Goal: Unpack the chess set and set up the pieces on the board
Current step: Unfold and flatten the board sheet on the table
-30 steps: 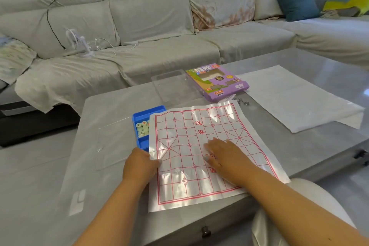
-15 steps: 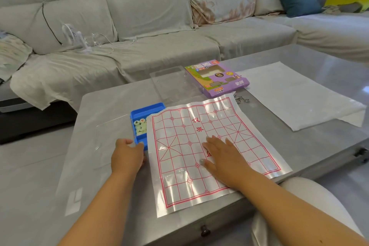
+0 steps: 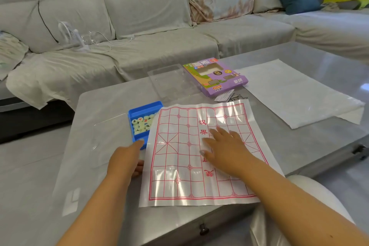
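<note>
Head view, and the board (image 3: 199, 152) is front and centre: a thin plastic sheet printed with a red grid, spread flat on the bench (image 3: 299, 146) right at the near edge, in easy reach of the person. The right hand (image 3: 225, 150) lies palm-down on its middle, fingers (image 3: 221, 132) straight and spread, gripping nothing; that looks like a hold-down, since a light, glossy sheet like this would slide or curl if left alone. Creases show across it, so the pressing likely smooths it too.

Just beside the board's left edge sits the blue tray (image 3: 139, 112), with the pale round pieces (image 3: 141, 124) clustered inside; the board's corner overlaps the tray's right side. The left hand (image 3: 124, 158) reaches toward the tray's near end, one fingertip at or nearly touching its rim. Fingers extended, holding nothing, though the thumb side is hard to read. My guess: it's about to draw the tray clear or start picking pieces. No piece is on the grid yet, so setting up hasn't begun.

Farther out, the purple box (image 3: 215, 78) and a clear lid (image 3: 171, 84) are parked beyond the board, out of the way, with a white sheet (image 3: 295, 94) off to the right. Behind it all, the grey sofa (image 3: 159, 26).
</note>
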Demonstrator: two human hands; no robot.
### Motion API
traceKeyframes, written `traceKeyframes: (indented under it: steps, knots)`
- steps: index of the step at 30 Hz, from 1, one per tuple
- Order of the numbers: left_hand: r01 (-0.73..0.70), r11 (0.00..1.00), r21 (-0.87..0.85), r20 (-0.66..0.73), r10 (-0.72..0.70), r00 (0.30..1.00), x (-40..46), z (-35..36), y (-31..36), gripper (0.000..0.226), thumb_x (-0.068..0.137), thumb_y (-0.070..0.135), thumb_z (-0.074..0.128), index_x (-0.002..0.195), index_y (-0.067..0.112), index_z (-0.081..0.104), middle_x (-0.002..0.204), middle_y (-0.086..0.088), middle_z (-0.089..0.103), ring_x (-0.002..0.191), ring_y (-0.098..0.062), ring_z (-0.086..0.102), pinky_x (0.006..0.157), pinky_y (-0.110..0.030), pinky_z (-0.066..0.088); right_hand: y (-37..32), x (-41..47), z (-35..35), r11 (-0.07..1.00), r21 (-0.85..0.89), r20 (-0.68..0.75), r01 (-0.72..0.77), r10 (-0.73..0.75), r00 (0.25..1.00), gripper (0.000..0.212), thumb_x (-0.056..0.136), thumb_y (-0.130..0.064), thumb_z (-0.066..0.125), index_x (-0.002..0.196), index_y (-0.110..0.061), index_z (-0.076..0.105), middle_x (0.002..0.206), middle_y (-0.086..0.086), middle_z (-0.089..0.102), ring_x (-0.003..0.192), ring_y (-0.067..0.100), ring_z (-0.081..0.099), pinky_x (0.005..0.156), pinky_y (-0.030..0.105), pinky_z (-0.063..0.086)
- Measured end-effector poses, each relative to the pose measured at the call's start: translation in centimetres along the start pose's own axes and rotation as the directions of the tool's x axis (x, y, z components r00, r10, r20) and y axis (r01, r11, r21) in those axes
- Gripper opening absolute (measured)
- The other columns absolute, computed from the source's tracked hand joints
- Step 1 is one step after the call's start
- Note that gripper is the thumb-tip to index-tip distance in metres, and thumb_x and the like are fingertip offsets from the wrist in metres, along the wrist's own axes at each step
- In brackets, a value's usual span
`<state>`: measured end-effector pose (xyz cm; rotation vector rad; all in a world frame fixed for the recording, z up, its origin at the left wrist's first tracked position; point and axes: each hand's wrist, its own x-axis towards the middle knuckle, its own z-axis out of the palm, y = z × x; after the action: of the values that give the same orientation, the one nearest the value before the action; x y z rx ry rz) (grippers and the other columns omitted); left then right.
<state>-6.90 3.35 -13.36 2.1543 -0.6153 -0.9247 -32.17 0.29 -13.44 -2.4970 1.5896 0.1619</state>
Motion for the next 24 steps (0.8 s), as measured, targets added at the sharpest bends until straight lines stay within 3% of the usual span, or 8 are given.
traceKeyframes:
  steps: [3,6,9,12,14,18,22,24]
  knots:
    - [0.022,0.999,-0.049,0.082,-0.018,0.996,-0.4,-0.7,0.6,0.037,0.088,0.047,0.056,0.097,0.011,0.056,0.081,-0.016,0.070,0.075,-0.030,0.068,0.069,-0.037,0.056,0.5,0.0,1.0,0.998,-0.010,0.114,-0.060,0.061,0.992,0.066,0.092,-0.064,0.014,0.150,-0.034,0.001,0.159,0.002,-0.006,0.147,0.024,-0.005,0.116,0.049,0.004]
    - [-0.022,0.997,-0.072,0.071,0.027,0.997,-0.4,-1.5,0.9,0.037,0.087,0.044,0.058,0.100,0.009,0.062,0.079,-0.014,0.068,0.071,-0.028,0.064,0.066,-0.034,0.050,-0.9,0.0,0.8,0.983,-0.027,0.150,-0.181,0.183,0.972,0.077,0.089,-0.070,0.011,0.151,-0.026,-0.001,0.159,0.010,0.000,0.145,0.029,0.003,0.115,0.045,0.012]
    - [-0.006,0.995,-0.096,0.050,0.011,0.999,-0.5,-1.6,1.1,0.037,0.087,0.045,0.057,0.100,0.010,0.056,0.079,-0.015,0.070,0.074,-0.029,0.068,0.074,-0.038,0.055,-2.8,0.1,-0.5,0.946,-0.018,0.120,-0.325,0.324,0.938,0.088,0.085,-0.075,0.017,0.146,-0.013,0.028,0.146,0.013,0.034,0.133,0.031,0.033,0.106,0.040,0.032]
    - [-0.032,0.993,-0.110,-0.013,0.031,0.999,-0.6,-1.6,1.4,0.030,0.089,0.041,0.058,0.099,0.013,0.053,0.081,-0.014,0.068,0.074,-0.027,0.067,0.077,-0.038,0.056,-3.2,0.2,-1.9,0.951,-0.045,0.008,-0.306,0.306,0.952,0.069,0.093,-0.063,0.019,0.122,-0.014,0.057,0.125,0.008,0.057,0.122,0.028,0.048,0.096,0.038,0.041]
    - [-0.048,0.991,-0.121,0.015,0.051,0.999,-0.6,-1.4,1.4,0.028,0.089,0.036,0.061,0.101,0.012,0.054,0.081,-0.014,0.069,0.076,-0.028,0.068,0.078,-0.039,0.057,-2.4,0.2,-1.8,0.980,-0.061,-0.027,-0.191,0.189,0.982,0.059,0.096,-0.056,0.022,0.134,-0.018,0.047,0.140,0.009,0.046,0.132,0.030,0.037,0.104,0.043,0.034]
    - [-0.078,0.979,-0.191,0.151,0.108,0.983,-0.8,-0.2,1.2,0.033,0.088,0.023,0.066,0.113,0.012,0.048,0.089,-0.012,0.069,0.080,-0.026,0.070,0.080,-0.043,0.058,-0.6,0.1,0.7,0.998,-0.038,0.126,-0.043,0.048,0.991,0.071,0.090,-0.067,0.021,0.150,-0.033,0.002,0.159,0.007,-0.003,0.146,0.029,-0.002,0.116,0.051,0.005]
    - [-0.132,0.957,-0.258,0.102,0.163,0.981,-0.7,0.6,1.2,0.035,0.089,0.016,0.063,0.118,0.016,0.044,0.098,-0.010,0.065,0.084,-0.025,0.068,0.078,-0.040,0.058,-1.0,0.0,1.8,0.988,-0.048,0.078,-0.149,0.152,0.985,0.078,0.087,-0.072,0.012,0.149,-0.030,-0.011,0.159,0.005,-0.010,0.146,0.029,-0.005,0.115,0.050,0.003]
    - [-0.207,0.968,-0.145,0.003,0.209,0.978,-0.2,0.7,0.8,0.031,0.090,0.016,0.060,0.118,0.018,0.047,0.104,-0.007,0.062,0.086,-0.023,0.066,0.069,-0.035,0.056,-1.6,0.2,1.8,0.980,-0.026,0.058,-0.197,0.198,0.979,0.078,0.089,-0.070,0.011,0.150,-0.027,-0.010,0.159,0.006,-0.007,0.146,0.029,-0.004,0.115,0.049,0.003]
